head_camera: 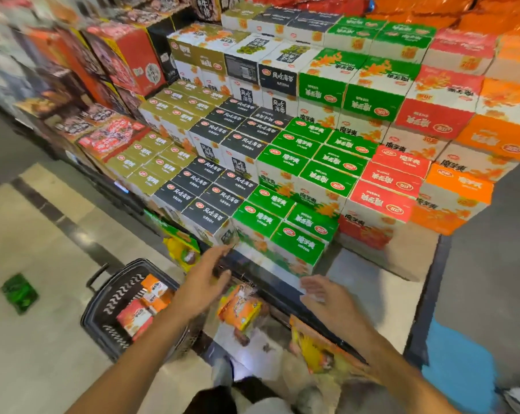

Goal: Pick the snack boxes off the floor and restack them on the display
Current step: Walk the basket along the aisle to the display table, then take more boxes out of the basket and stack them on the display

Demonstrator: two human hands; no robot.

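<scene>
Reaching toward the display (396, 258) at lower centre of the frame, left hand (203, 282) and right hand (327, 297) both have fingers spread and hold nothing. Looks like the between-boxes step: nothing carried. Snack boxes (139, 312) sit in the black basket (103, 318) at lower left; a green pack (19, 292) lies on the floor at far left. Next move likely needs bending down to grip one and set it on the bare front ledge.

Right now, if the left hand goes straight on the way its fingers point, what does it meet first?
Probably the lowest black box at the front of the display. The left hand is open, fingertips aimed at its bottom corner. Depth is unclear, so the gap cannot be judged.
</scene>
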